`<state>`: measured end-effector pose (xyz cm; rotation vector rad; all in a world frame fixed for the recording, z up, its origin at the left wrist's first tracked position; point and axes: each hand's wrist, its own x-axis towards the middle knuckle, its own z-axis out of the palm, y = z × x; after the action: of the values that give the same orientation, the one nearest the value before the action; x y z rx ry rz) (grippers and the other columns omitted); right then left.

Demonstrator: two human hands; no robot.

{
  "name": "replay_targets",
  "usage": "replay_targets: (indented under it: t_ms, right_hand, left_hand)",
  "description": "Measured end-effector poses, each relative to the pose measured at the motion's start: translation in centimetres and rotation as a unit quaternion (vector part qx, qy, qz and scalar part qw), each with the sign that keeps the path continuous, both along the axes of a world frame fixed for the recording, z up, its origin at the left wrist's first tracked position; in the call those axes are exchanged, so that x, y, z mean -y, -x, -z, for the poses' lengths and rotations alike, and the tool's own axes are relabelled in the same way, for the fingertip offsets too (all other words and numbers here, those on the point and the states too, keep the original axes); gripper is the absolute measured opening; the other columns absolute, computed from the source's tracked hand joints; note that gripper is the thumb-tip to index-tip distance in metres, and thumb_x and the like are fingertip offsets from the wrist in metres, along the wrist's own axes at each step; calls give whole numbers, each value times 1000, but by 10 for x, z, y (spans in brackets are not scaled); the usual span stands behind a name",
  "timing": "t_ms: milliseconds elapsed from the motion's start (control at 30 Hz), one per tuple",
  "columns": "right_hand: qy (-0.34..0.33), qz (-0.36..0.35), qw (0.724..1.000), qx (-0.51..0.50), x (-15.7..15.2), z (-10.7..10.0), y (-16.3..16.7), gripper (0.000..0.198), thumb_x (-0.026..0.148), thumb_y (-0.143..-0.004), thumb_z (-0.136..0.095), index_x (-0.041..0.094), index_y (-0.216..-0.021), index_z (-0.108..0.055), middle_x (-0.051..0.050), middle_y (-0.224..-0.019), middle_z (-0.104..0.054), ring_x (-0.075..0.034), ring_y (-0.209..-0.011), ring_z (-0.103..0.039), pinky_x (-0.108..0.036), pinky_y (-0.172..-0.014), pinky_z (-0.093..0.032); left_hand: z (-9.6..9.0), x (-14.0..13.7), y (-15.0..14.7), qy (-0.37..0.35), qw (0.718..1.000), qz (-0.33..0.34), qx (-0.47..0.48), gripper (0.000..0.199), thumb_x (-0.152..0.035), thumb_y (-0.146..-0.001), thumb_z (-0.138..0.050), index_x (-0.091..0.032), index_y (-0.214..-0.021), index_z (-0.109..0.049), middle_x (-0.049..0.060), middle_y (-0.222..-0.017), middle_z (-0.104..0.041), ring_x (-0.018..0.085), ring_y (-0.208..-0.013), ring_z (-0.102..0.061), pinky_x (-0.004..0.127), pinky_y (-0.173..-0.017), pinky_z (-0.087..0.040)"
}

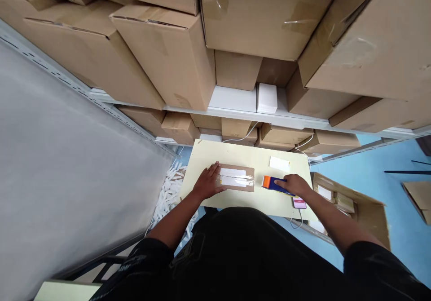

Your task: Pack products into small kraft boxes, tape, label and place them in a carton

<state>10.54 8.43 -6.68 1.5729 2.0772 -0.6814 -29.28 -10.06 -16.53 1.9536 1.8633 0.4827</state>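
A flat cardboard parcel (236, 178) is touched by the left hand (207, 183).
The parcel's left end is bracketed between the left hand's fingers and thumb, spread apart. Right of the parcel, a blue-and-orange tool (276, 184) is gripped by the right hand (296, 185), its curled fingers partly hidden.

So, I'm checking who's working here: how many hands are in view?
2: the left hand on the parcel, the right hand gripping the tape dispenser.

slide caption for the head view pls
Left hand on a taped cardboard parcel, right hand holding a blue-and-orange tool.
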Motion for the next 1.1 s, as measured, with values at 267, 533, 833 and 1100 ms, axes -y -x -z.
replay_targets:
  t_ms: [267,533,833,1100]
  right_hand:
    - [53,66,996,21,-9,33,65,60,71,-83,-66,12,-78,-75,-18,-90,-76,-27,-82,-73,-33,-72,-46]
    - [19,192,981,-16,32,51,32,59,57,-102,-38,14,-87,-76,-17,-93,-77,-27,-85,-72,-31,-68,-45]
    - [-159,30,987,25,89,94,35,43,41,-104,-42,16,-118,-73,-20,-123,-72,-34,-123,-60,-49,-114,-30]
    - [-123,21,980,-158,117,98,47,73,25,-84,-60,15,-155,-46,-19,-158,-47,-36,-149,-39,-49,-122,-31]
  left_hand:
    - [0,-2,0,-3,1000,11,-7,111,-72,-80,-71,-13,-164,-28,21,-172,-19,39,-157,-26,52,-127,-26]
    - [4,6,-1,-15,996,11,93,100,-55,-94,-62,-14,-168,-8,21,-174,-2,36,-161,-13,53,-127,-29]
    - [10,28,-16,50,944,-220,241,80,-51,-97,-57,-17,-163,-27,19,-166,-37,35,-153,-37,55,-125,-33]
    - [10,38,0,136,915,-125,360,109,-47,-80,-80,-29,-167,-17,18,-165,-38,35,-147,-46,52,-108,-51]
